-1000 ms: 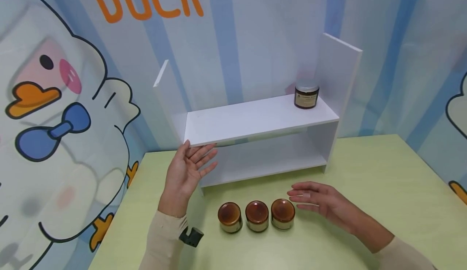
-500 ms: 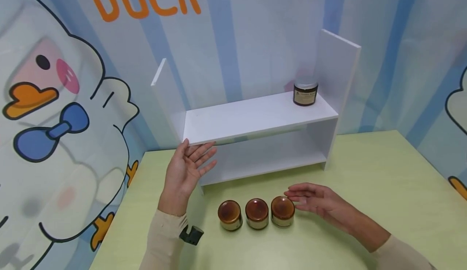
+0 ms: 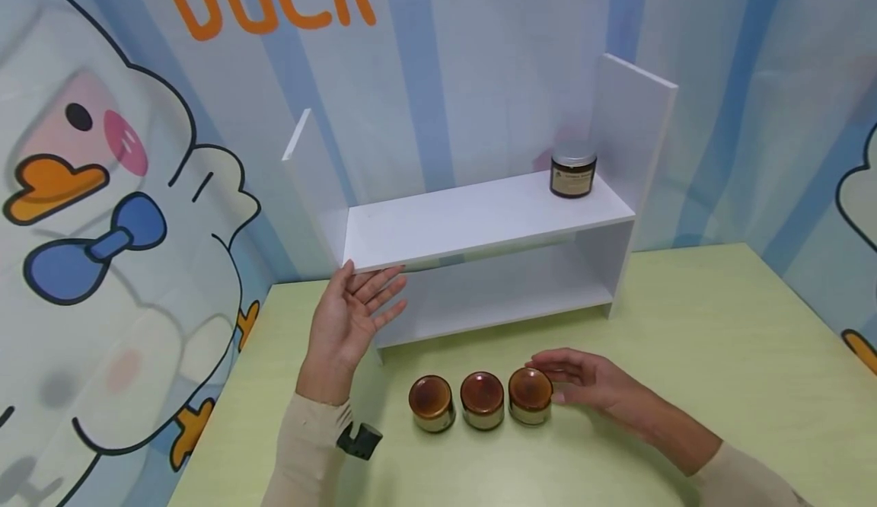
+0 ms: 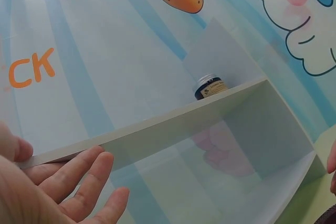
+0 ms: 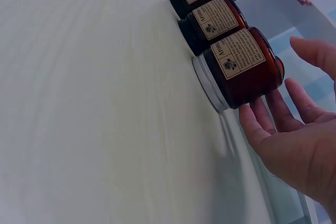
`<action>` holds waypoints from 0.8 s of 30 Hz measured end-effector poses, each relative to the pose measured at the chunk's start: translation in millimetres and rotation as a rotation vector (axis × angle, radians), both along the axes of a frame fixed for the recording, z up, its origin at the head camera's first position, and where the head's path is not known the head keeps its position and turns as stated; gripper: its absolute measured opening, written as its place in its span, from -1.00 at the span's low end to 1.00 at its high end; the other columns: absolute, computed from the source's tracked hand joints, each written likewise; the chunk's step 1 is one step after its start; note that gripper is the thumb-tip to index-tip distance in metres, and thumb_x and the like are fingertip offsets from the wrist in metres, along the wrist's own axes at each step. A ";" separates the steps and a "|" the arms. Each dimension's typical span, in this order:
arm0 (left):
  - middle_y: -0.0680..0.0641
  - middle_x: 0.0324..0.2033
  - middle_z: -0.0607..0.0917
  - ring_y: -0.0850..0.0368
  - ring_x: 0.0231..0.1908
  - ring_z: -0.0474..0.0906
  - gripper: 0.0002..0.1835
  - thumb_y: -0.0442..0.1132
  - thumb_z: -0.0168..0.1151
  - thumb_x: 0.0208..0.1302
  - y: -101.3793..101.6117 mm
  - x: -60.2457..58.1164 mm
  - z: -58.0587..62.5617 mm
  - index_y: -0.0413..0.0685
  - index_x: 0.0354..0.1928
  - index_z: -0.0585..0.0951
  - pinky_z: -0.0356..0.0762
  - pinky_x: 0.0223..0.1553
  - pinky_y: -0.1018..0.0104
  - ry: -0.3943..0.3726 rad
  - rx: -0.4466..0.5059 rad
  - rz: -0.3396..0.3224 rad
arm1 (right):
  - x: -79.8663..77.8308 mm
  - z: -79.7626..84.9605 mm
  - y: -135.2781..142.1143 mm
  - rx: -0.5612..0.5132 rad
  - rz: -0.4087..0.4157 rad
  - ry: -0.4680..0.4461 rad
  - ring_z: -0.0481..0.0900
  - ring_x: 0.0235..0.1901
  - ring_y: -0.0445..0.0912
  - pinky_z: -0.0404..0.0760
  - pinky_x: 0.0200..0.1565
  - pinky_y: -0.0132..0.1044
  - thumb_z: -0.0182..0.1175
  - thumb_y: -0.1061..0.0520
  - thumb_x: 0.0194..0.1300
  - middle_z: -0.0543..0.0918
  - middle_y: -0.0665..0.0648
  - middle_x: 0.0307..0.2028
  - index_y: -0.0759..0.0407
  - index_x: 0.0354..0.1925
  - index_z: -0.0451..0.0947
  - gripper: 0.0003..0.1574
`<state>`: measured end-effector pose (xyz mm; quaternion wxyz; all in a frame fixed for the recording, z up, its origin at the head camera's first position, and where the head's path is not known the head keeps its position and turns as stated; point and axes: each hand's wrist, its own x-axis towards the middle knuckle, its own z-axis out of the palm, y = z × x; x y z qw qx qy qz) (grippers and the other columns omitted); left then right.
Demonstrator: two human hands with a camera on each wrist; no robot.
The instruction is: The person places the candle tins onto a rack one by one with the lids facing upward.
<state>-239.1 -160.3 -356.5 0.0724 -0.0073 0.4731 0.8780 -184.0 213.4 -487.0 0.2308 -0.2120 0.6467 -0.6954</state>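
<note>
My left hand (image 3: 345, 324) holds the front edge of the white shelf unit's upper board (image 3: 479, 221) near its left end, thumb above and fingers beneath. In the left wrist view the board (image 4: 142, 124) lies between thumb and fingers. Three amber glass jars stand upside down in a row on the table: left jar (image 3: 432, 404), middle jar (image 3: 483, 400), right jar (image 3: 530, 396). Around the right jar reaches my right hand (image 3: 603, 387), fingers behind it, thumb at its right side. In the right wrist view the thumb stands apart from this labelled jar (image 5: 241, 66), its silver lid downward.
Another amber jar (image 3: 572, 172) with a silver lid stands upright at the right end of the upper board. The shelf unit's right side panel (image 3: 633, 134) rises beside it. Behind the pale green table (image 3: 719, 324) hangs a printed duck backdrop (image 3: 493, 50).
My right hand has moved left to the right jar, its fingers bending around the jar. The left hand stays on the shelf edge, and the jars have not moved.
</note>
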 end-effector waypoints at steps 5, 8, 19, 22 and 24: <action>-0.10 0.02 0.78 -0.03 0.13 0.68 -0.43 0.12 -0.17 0.65 -0.1 0.6 0.0 -0.23 0.31 0.45 0.52 0.25 -0.11 0.004 -0.007 -0.001 | -0.1 -0.9 -3.4 0.066 -0.013 -0.007 0.43 0.34 -0.15 0.54 0.22 -0.27 0.23 0.31 0.40 0.43 0.20 0.41 0.25 0.48 0.25 -0.25; -0.10 0.02 0.78 -0.03 0.13 0.68 -0.42 0.12 -0.17 0.65 -0.1 1.0 -0.1 -0.23 0.33 0.44 0.51 0.25 -0.11 0.002 -0.005 0.000 | -0.1 -1.1 -5.9 0.087 -0.016 -0.002 0.42 0.35 -0.14 0.52 0.23 -0.26 0.27 0.30 0.37 0.43 0.21 0.41 0.23 0.48 0.25 -0.21; -0.12 0.02 0.77 -0.05 0.12 0.68 -0.43 0.11 -0.16 0.65 0.3 0.9 -0.5 -0.24 0.27 0.48 0.46 0.30 -0.15 -0.001 0.001 0.006 | -0.8 -5.4 -13.3 0.074 0.017 0.057 0.48 0.29 -0.17 0.53 0.20 -0.30 0.36 0.34 0.28 0.46 0.27 0.36 0.29 0.47 0.25 -0.13; -0.12 0.03 0.77 -0.05 0.13 0.68 -0.43 0.11 -0.15 0.65 0.2 0.8 -0.7 -0.25 0.26 0.49 0.47 0.28 -0.14 0.001 0.002 0.006 | -1.3 -6.1 -15.5 0.074 0.019 0.067 0.51 0.27 -0.14 0.52 0.21 -0.33 0.37 0.35 0.26 0.46 0.29 0.36 0.31 0.48 0.23 -0.10; -0.12 0.03 0.77 -0.05 0.13 0.67 -0.43 0.12 -0.15 0.65 0.2 0.7 -0.7 -0.25 0.26 0.49 0.49 0.27 -0.13 0.003 -0.004 0.005 | -1.6 -6.4 -17.3 0.075 0.020 0.074 0.52 0.27 -0.12 0.52 0.21 -0.33 0.39 0.35 0.24 0.45 0.30 0.35 0.33 0.48 0.21 -0.07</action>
